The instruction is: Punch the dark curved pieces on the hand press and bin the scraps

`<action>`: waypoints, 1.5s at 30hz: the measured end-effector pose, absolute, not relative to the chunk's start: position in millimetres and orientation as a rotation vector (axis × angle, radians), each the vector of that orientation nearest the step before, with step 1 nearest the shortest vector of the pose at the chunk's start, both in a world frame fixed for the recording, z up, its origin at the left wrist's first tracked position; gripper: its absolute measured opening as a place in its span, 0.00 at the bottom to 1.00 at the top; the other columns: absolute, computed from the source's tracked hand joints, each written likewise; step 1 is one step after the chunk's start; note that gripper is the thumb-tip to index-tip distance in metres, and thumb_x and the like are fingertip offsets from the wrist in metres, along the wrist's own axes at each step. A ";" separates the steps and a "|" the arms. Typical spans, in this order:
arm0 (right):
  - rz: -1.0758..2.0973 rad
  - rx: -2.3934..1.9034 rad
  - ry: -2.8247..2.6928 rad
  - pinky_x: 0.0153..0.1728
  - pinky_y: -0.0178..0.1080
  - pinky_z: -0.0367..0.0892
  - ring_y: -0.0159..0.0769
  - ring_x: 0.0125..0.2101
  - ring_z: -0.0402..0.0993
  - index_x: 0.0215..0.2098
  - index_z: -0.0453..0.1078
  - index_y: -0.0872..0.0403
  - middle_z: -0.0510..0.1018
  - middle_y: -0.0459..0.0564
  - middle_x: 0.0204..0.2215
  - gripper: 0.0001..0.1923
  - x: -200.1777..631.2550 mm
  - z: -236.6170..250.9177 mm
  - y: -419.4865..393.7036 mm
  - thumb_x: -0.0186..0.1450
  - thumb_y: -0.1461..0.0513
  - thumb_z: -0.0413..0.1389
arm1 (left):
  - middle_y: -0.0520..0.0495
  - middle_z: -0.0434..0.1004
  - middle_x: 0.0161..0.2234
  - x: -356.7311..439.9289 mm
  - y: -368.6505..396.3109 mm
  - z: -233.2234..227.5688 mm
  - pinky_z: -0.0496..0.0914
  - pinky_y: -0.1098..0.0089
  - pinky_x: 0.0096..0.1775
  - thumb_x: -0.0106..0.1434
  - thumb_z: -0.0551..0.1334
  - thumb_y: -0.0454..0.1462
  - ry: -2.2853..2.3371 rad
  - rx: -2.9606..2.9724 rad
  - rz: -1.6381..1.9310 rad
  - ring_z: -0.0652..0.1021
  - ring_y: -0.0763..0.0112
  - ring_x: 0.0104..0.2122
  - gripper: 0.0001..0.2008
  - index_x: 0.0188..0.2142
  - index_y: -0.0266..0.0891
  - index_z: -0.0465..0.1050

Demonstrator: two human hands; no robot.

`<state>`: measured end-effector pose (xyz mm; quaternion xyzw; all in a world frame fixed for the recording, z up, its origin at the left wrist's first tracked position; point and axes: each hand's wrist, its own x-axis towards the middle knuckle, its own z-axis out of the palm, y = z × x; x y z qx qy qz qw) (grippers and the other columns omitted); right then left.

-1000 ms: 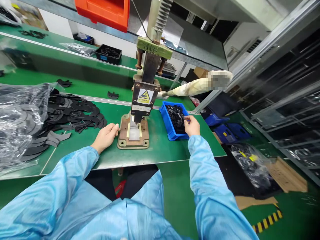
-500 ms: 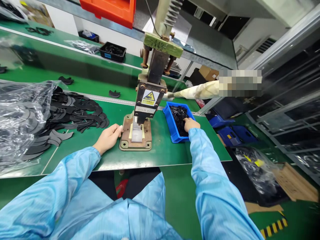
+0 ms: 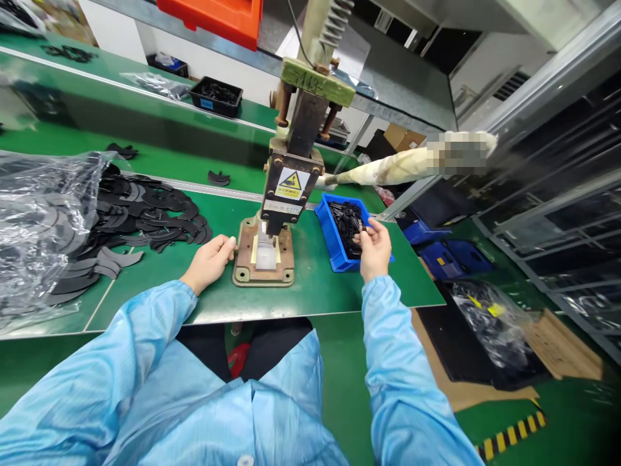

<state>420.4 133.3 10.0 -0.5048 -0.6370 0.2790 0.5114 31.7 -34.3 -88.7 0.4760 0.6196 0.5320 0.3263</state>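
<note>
My right hand (image 3: 375, 249) is over the near right side of a blue bin (image 3: 328, 235), thumb and fingers pinched together. What they hold, if anything, blends with the small black parts (image 3: 347, 223) heaped in the bin. My left hand (image 3: 211, 261) rests on the green bench, loosely closed, with no part showing in it. Its fingertips are at the left edge of the metal base (image 3: 266, 275) of a press (image 3: 291, 178). A pale block (image 3: 266, 256) lies on that base below the ram. Left of this hand are piled flat, curved black pieces (image 3: 145, 213).
A clear plastic bag (image 3: 43, 226) covers part of the pile. One curved piece (image 3: 218, 178) lies beyond the bench's rail. The press's wrapped lever (image 3: 388, 171) sticks out rightward above the bin. Behind stand a black tray (image 3: 217, 97) and an orange bin (image 3: 213, 19).
My right hand has lifted a little from among the black parts and turned, its fingers now pinched. My left hand stays by the press base, its fingers slightly more curled.
</note>
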 end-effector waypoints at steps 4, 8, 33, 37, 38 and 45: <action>0.978 -0.942 -1.401 0.58 0.54 0.80 0.36 0.48 0.83 0.57 0.66 0.45 0.81 0.47 0.46 0.19 380.5 -4.5 64.1 0.72 0.49 0.54 | 0.51 0.72 0.26 32.7 -36.7 -83.2 0.65 0.71 0.28 0.73 0.61 0.56 1.610 1.189 1.449 0.69 0.72 0.25 0.22 0.36 0.41 0.74; 1.216 -0.774 -1.271 0.61 0.57 0.78 0.39 0.52 0.84 0.48 0.66 0.46 0.85 0.47 0.45 0.12 343.6 -23.8 4.6 0.72 0.50 0.58 | 0.51 0.70 0.25 34.5 -42.0 -77.5 0.62 0.71 0.26 0.72 0.62 0.57 1.598 1.062 1.550 0.67 0.74 0.23 0.23 0.36 0.40 0.72; 1.659 -0.643 -1.227 0.45 0.45 0.83 0.38 0.46 0.86 0.45 0.72 0.45 0.86 0.50 0.54 0.13 293.1 -63.9 -68.5 0.70 0.47 0.60 | 0.50 0.78 0.27 131.1 -121.9 -28.7 0.73 0.69 0.30 0.71 0.66 0.53 1.107 1.054 1.265 0.76 0.72 0.25 0.17 0.39 0.42 0.73; 1.650 -0.638 -1.384 0.52 0.50 0.83 0.42 0.52 0.84 0.43 0.78 0.46 0.84 0.51 0.57 0.12 295.0 -59.5 -65.5 0.71 0.48 0.60 | 0.50 0.78 0.30 128.9 -115.0 -25.3 0.75 0.69 0.32 0.62 0.75 0.51 0.931 0.942 1.160 0.78 0.72 0.27 0.20 0.40 0.42 0.73; 1.635 -0.633 -1.424 0.58 0.52 0.80 0.43 0.56 0.82 0.43 0.79 0.46 0.83 0.51 0.58 0.12 296.0 -56.4 -63.1 0.70 0.49 0.61 | 0.50 0.78 0.30 126.8 -113.0 -24.5 0.74 0.70 0.32 0.61 0.76 0.50 0.910 0.953 1.150 0.78 0.72 0.27 0.20 0.43 0.42 0.74; 1.191 -0.679 -1.473 0.63 0.53 0.77 0.40 0.54 0.81 0.50 0.78 0.43 0.82 0.49 0.53 0.11 319.1 4.6 -3.6 0.70 0.54 0.62 | 0.50 0.79 0.32 81.6 -61.8 -33.1 0.77 0.67 0.36 0.61 0.76 0.47 1.179 1.154 1.433 0.80 0.70 0.30 0.20 0.44 0.40 0.75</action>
